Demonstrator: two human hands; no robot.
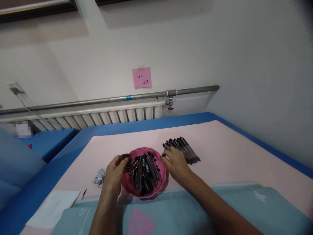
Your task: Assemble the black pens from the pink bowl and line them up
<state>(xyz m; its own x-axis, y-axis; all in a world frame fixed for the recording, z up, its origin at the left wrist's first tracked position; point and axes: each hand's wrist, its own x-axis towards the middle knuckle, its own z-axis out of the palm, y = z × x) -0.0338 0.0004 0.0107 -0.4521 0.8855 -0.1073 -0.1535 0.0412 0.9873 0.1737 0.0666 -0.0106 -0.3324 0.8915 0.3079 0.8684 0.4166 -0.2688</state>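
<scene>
A pink scalloped bowl (129, 188) sits on the pink table top (232, 156), filled with several black pens (144, 169). My left hand (114, 173) curls around the bowl's left rim, fingers closed at the pens there. My right hand (174, 163) rests at the bowl's right rim, fingertips bent down where a row of black pens (184, 149) lies side by side on the table. Whether the right fingers pinch a pen is hidden.
A teal towel (220, 215) covers the near edge. A crumpled wrapper (99, 178), a white paper sheet (53, 208) and a loose pen (83, 194) lie at left. Blue table border (281, 155), radiator (97, 117) and pipe (122, 98) stand behind.
</scene>
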